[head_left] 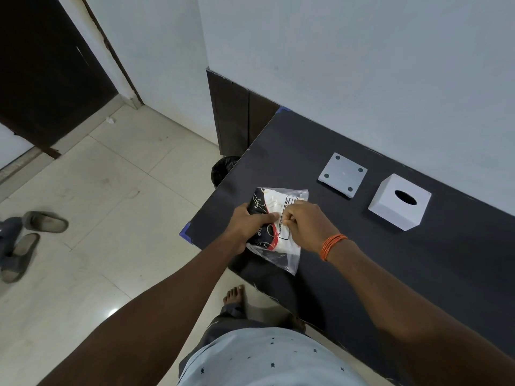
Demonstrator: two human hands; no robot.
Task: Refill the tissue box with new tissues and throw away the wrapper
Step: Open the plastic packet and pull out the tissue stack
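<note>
Indoors: dark table (362,274), tiled floor (111,190).

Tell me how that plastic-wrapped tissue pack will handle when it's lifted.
Likely soft and floppy: the tissue pack dents under the left hand. Its loose clear wrapper ends look crinkly and probably slick, so the right hand pinching it may slip. Probably light for its size.

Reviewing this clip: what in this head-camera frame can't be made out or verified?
- Tissue pack: whether the wrapper is torn open yet; the left hand and right hand cover the middle.
- Label print on the pack: too small to read.
- Tissue box: inside is dark through the oval slot, so empty or not is unknown.
- Bin: mostly hidden behind the table edge.
- Base plate: only the side with four pads shows.
</note>
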